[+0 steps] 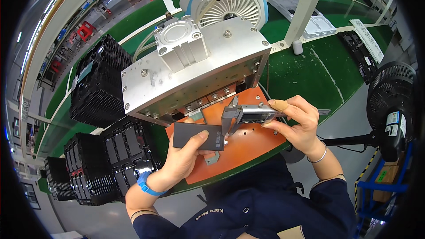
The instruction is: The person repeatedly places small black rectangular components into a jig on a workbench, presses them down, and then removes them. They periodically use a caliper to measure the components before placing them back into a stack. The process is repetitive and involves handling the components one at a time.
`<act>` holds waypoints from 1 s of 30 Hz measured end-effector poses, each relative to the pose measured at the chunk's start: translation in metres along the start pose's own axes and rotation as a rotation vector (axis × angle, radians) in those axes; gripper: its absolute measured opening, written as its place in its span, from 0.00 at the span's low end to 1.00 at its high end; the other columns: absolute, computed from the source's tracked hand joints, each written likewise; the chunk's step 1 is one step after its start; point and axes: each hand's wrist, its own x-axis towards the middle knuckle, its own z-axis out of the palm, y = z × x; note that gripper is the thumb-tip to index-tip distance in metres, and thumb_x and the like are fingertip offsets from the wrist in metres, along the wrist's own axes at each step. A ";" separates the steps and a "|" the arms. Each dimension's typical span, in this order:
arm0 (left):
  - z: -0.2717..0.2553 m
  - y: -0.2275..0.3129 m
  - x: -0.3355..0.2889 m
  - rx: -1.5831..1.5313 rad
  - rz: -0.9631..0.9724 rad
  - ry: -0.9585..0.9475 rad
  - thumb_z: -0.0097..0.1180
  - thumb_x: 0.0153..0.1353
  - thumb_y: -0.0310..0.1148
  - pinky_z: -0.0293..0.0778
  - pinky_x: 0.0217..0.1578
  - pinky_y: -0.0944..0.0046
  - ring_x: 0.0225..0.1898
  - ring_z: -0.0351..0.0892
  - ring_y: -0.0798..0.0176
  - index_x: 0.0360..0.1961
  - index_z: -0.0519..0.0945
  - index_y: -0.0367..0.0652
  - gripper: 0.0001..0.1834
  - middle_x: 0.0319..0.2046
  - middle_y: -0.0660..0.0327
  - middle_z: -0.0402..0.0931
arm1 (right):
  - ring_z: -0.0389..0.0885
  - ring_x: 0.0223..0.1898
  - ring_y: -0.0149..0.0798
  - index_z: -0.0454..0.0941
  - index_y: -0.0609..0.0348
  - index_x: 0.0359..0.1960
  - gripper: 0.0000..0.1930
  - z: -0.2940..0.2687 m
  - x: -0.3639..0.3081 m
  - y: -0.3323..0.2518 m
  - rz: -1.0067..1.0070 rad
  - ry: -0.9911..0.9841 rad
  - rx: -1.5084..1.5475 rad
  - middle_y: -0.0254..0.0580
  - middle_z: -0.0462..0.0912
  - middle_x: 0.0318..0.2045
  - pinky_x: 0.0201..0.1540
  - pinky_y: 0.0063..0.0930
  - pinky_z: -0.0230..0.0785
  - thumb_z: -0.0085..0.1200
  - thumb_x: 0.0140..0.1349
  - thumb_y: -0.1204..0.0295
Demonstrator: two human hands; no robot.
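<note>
My left hand [182, 161] pinches a flat, dark grey rectangular battery cell [190, 136] with its thumb on top. Small printed marks show at the cell's right end. In my right hand [303, 121] is a digital caliper [254, 114], gripped by thumb and fingers; one finger wears a tan finger cot. The caliper's jaws are at the cell's right edge; whether they touch it I cannot tell. Both hands are above an orange plate [261, 144] with holes and a small metal bracket [212, 158]. A blue band circles my left wrist.
A metal press [199, 79] with a cylinder on top stands just beyond the plate. Stacks of black trays [99, 84] line the left side. Behind the press sits a white fan [230, 6]; a black fan [392, 102] stands at right. The bench has a green top [310, 79].
</note>
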 end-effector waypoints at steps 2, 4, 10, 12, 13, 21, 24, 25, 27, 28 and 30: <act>-0.001 -0.001 0.000 -0.011 -0.004 0.000 0.49 0.67 0.31 0.82 0.33 0.65 0.42 0.84 0.55 0.41 0.61 0.42 0.10 0.42 0.44 0.80 | 0.67 0.20 0.27 0.84 0.60 0.43 0.26 0.000 0.000 0.000 0.002 -0.003 0.000 0.33 0.78 0.24 0.21 0.20 0.59 0.74 0.38 0.65; -0.002 -0.002 0.000 -0.020 -0.003 -0.002 0.49 0.67 0.30 0.83 0.32 0.65 0.41 0.84 0.55 0.41 0.61 0.42 0.10 0.42 0.44 0.80 | 0.68 0.20 0.27 0.84 0.60 0.43 0.26 0.000 0.000 0.000 0.006 -0.008 0.000 0.33 0.79 0.25 0.21 0.20 0.59 0.74 0.38 0.65; -0.003 -0.003 0.001 -0.030 -0.002 0.002 0.49 0.66 0.30 0.82 0.31 0.66 0.41 0.84 0.57 0.42 0.61 0.42 0.10 0.42 0.45 0.80 | 0.74 0.22 0.31 0.85 0.57 0.40 0.23 0.000 0.002 -0.005 0.074 -0.012 0.011 0.34 0.79 0.25 0.23 0.23 0.66 0.73 0.38 0.67; -0.002 -0.003 0.001 -0.039 0.006 0.002 0.50 0.66 0.31 0.82 0.30 0.66 0.40 0.84 0.57 0.42 0.62 0.42 0.10 0.42 0.46 0.80 | 0.75 0.22 0.31 0.85 0.57 0.41 0.23 -0.002 0.001 -0.006 0.074 -0.016 0.013 0.35 0.79 0.25 0.23 0.23 0.67 0.73 0.38 0.67; -0.002 -0.003 0.001 -0.033 0.001 0.006 0.50 0.66 0.31 0.82 0.31 0.66 0.40 0.84 0.58 0.42 0.63 0.41 0.10 0.41 0.47 0.80 | 0.75 0.22 0.31 0.85 0.57 0.41 0.23 -0.002 0.001 -0.006 0.075 -0.018 0.014 0.35 0.79 0.25 0.23 0.23 0.67 0.73 0.38 0.67; -0.001 -0.002 -0.002 -0.029 -0.008 0.038 0.53 0.65 0.32 0.82 0.33 0.65 0.39 0.84 0.60 0.44 0.68 0.39 0.12 0.39 0.53 0.79 | 0.75 0.22 0.31 0.85 0.57 0.40 0.22 -0.005 -0.001 -0.010 0.048 -0.038 0.034 0.34 0.79 0.25 0.24 0.23 0.68 0.73 0.38 0.67; 0.000 -0.004 -0.003 -0.045 -0.003 0.082 0.53 0.64 0.32 0.83 0.32 0.65 0.38 0.84 0.60 0.44 0.68 0.38 0.12 0.39 0.53 0.79 | 0.75 0.23 0.31 0.85 0.57 0.39 0.22 -0.003 -0.001 -0.010 0.057 -0.040 0.043 0.34 0.79 0.25 0.24 0.23 0.68 0.73 0.39 0.67; 0.000 -0.004 -0.002 -0.037 -0.002 0.076 0.53 0.64 0.32 0.83 0.32 0.65 0.37 0.84 0.60 0.43 0.68 0.38 0.12 0.39 0.53 0.79 | 0.75 0.23 0.31 0.85 0.57 0.39 0.22 -0.003 -0.001 -0.010 0.060 -0.039 0.043 0.34 0.79 0.25 0.24 0.23 0.68 0.73 0.39 0.67; -0.001 -0.004 -0.001 -0.022 -0.003 0.064 0.53 0.64 0.32 0.83 0.32 0.66 0.36 0.84 0.60 0.43 0.67 0.39 0.11 0.38 0.53 0.79 | 0.75 0.23 0.31 0.85 0.57 0.39 0.21 -0.003 -0.001 -0.009 0.058 -0.048 0.037 0.34 0.79 0.25 0.23 0.23 0.67 0.73 0.39 0.67; -0.002 -0.004 -0.001 -0.024 -0.002 0.058 0.53 0.64 0.32 0.83 0.31 0.66 0.36 0.84 0.60 0.42 0.67 0.39 0.11 0.38 0.53 0.79 | 0.75 0.23 0.31 0.85 0.57 0.39 0.21 -0.003 -0.001 -0.009 0.056 -0.053 0.034 0.34 0.79 0.25 0.23 0.23 0.67 0.73 0.39 0.67; -0.003 -0.005 -0.001 -0.028 -0.002 0.047 0.53 0.64 0.31 0.83 0.30 0.67 0.36 0.84 0.59 0.42 0.66 0.39 0.11 0.38 0.52 0.79 | 0.75 0.23 0.31 0.85 0.57 0.39 0.21 -0.004 0.000 -0.010 0.055 -0.054 0.031 0.34 0.79 0.25 0.23 0.24 0.67 0.73 0.39 0.67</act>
